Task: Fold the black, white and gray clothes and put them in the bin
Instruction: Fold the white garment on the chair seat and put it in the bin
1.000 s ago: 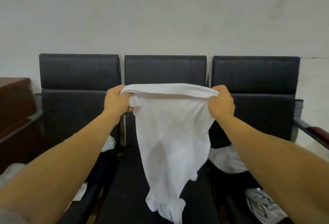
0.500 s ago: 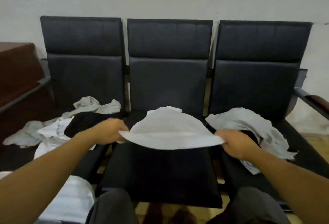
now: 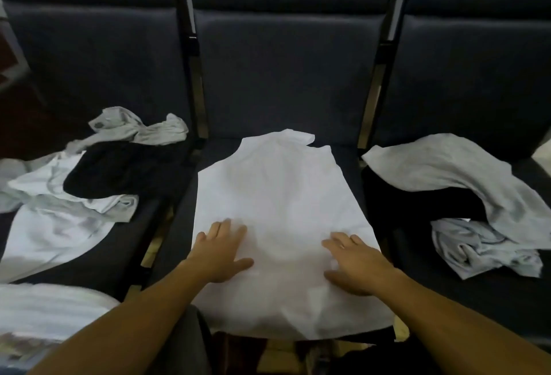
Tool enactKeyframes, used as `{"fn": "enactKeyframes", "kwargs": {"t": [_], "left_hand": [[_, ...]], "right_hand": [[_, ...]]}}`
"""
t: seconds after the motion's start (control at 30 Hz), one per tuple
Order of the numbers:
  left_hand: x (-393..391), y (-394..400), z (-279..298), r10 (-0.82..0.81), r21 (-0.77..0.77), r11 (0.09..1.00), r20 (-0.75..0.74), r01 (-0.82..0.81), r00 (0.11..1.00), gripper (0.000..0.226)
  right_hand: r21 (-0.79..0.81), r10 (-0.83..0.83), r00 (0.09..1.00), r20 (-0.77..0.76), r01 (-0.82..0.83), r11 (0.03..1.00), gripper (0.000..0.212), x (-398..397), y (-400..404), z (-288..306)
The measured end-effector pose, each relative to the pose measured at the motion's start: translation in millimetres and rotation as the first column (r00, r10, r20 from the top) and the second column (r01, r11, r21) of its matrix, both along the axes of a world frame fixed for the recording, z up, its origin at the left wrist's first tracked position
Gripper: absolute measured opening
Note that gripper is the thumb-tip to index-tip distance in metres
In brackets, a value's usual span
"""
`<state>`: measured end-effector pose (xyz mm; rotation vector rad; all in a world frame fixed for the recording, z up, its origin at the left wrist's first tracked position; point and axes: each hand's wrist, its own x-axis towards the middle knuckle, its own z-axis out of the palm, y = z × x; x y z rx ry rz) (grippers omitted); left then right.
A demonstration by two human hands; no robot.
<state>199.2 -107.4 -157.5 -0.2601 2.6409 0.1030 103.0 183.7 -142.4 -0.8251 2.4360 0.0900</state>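
The white garment (image 3: 280,225) lies spread flat on the middle seat (image 3: 286,82), its near edge hanging over the seat front. The left hand (image 3: 222,248) and right hand (image 3: 356,261) rest palm-down on its near half, fingers extended and slightly spread, gripping nothing. Left of the middle seat lies a loose pile: gray garment (image 3: 140,128), black garment (image 3: 119,170), white cloth (image 3: 53,225). Right of it, a gray cloth (image 3: 465,177) drapes over what appears to be a black item (image 3: 417,204).
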Motion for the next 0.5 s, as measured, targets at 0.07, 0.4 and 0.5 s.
{"fn": "enactKeyframes", "kwargs": {"t": [0.07, 0.4, 0.5], "left_hand": [[-11, -2, 1, -0.034, -0.025, 0.999, -0.022, 0.033, 0.999, 0.068], [-138, -34, 17, 0.312, 0.307, 0.929, -0.339, -0.209, 0.888, 0.045], [-198, -48, 4, 0.457, 0.432, 0.851, -0.331, -0.298, 0.826, 0.048]], "right_hand": [[0.031, 0.006, 0.993, -0.117, -0.002, 1.000, 0.060, -5, -8, 4], [-0.366, -0.587, 0.805, 0.086, 0.574, 0.733, 0.017, -115, -55, 5], [-0.499, -0.690, 0.714, 0.120, 0.645, 0.580, 0.029, -160, -81, -5]]}}
